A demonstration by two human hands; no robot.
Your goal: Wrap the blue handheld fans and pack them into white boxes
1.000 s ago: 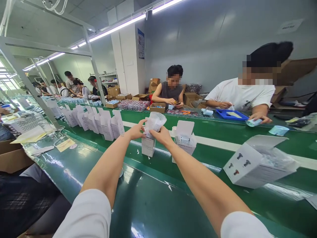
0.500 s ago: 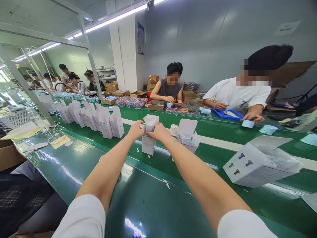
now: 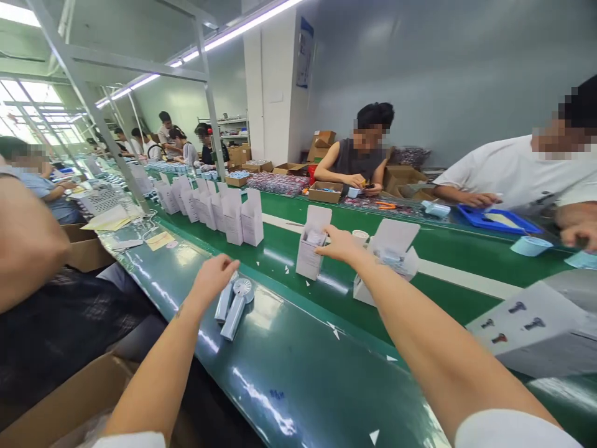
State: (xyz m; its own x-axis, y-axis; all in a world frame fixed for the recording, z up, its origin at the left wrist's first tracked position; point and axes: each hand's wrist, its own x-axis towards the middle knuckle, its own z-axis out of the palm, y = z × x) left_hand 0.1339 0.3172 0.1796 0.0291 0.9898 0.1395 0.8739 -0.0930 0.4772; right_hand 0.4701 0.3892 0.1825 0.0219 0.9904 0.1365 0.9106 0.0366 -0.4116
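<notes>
My right hand reaches to the top of an upright white box on the green belt. Its fingers are stretched out at the box's open mouth, where a plastic-wrapped item sits under the raised flap. My left hand is down at the near edge of the belt, fingers curled over the top end of a light-blue handheld fan. A second fan lies right beside it, round head up.
Another open white box stands right of mine, and a row of upright white boxes runs to the left. A larger printed box lies at right. Cardboard box at lower left. Co-workers sit across the belt; someone's arm is close on my left.
The plastic-wrapped item has gone down into the white box. My left hand left the box and dropped to the fans at the belt's near edge. The view swung left.
</notes>
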